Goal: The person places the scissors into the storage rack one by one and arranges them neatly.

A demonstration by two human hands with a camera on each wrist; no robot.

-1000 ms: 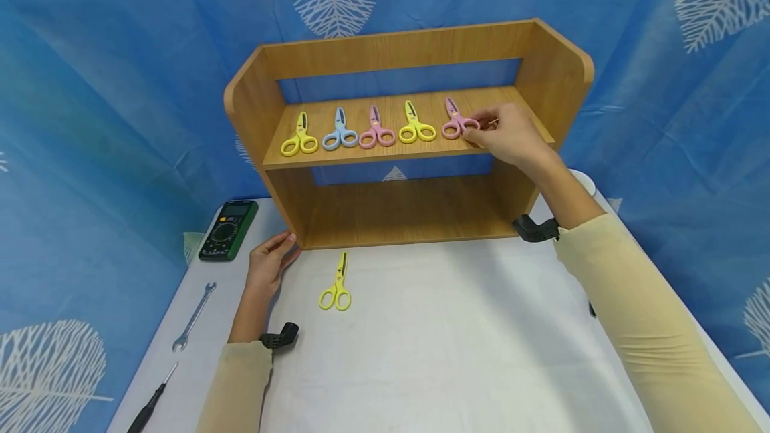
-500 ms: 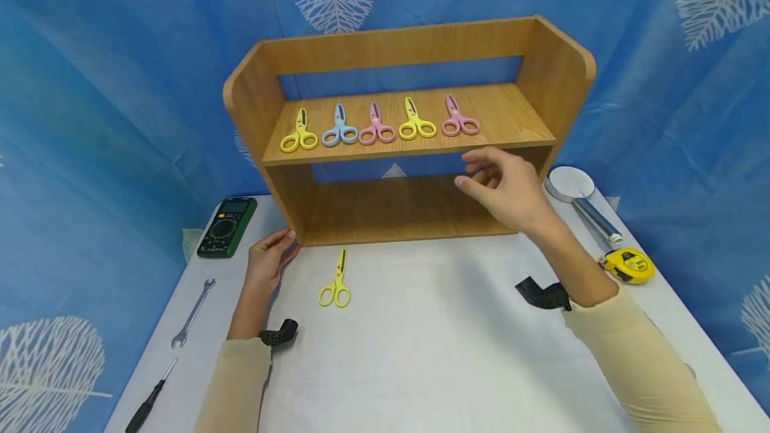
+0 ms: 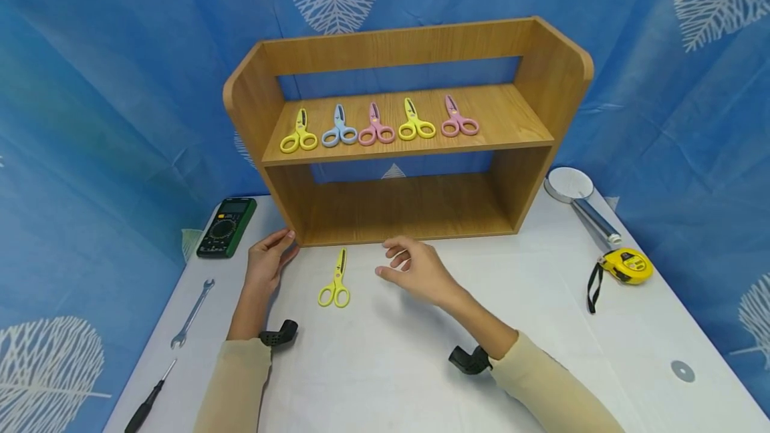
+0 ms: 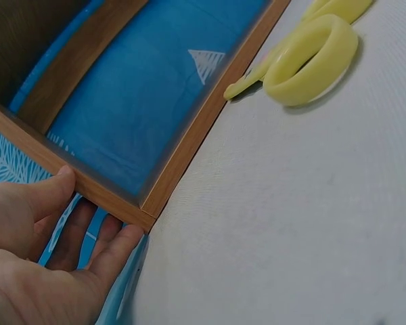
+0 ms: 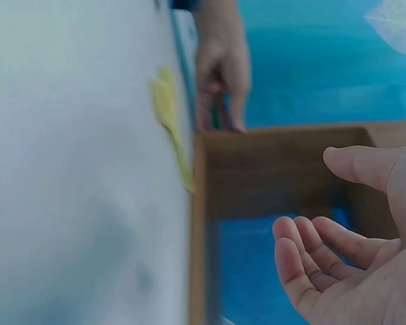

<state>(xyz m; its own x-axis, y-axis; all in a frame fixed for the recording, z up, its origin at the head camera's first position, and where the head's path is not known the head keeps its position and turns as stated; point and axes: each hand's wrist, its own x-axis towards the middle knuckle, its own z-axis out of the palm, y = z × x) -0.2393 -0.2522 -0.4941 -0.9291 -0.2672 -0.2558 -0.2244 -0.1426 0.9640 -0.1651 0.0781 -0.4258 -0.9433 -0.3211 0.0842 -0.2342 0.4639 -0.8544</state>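
Observation:
In the head view my left hand (image 3: pixel 271 260) is at the lower left corner of a wooden shelf (image 3: pixel 397 209). The left wrist view shows its thumb (image 4: pixel 57 189) on the side panel's front edge, with fairly straight fingertips at the bottom corner. Yellow scissors (image 3: pixel 338 279) lie on the table in front of the shelf, blades away from me. To their right, over the table, my right hand (image 3: pixel 421 272) holds nothing, thumb and fingers apart and loosely bent. Along the upper board are yellow scissors (image 3: pixel 300 132), blue scissors (image 3: pixel 339 129), pink scissors (image 3: pixel 375 127), yellow scissors (image 3: pixel 415 122) and pink scissors (image 3: pixel 458 119).
On the left lie a green multimeter (image 3: pixel 227 227), a wrench (image 3: pixel 192 313) and a screwdriver (image 3: pixel 148 399). On the right are a round white-topped tool with a metal handle (image 3: pixel 595 219), a yellow tape measure (image 3: pixel 627 266) and a grey disc (image 3: pixel 682 371). Blue curtain surrounds the table.
My right hand has let go of the pink scissors at the right of the upper board and come down and left toward the scissors on the table. The left hand stays at the shelf corner.

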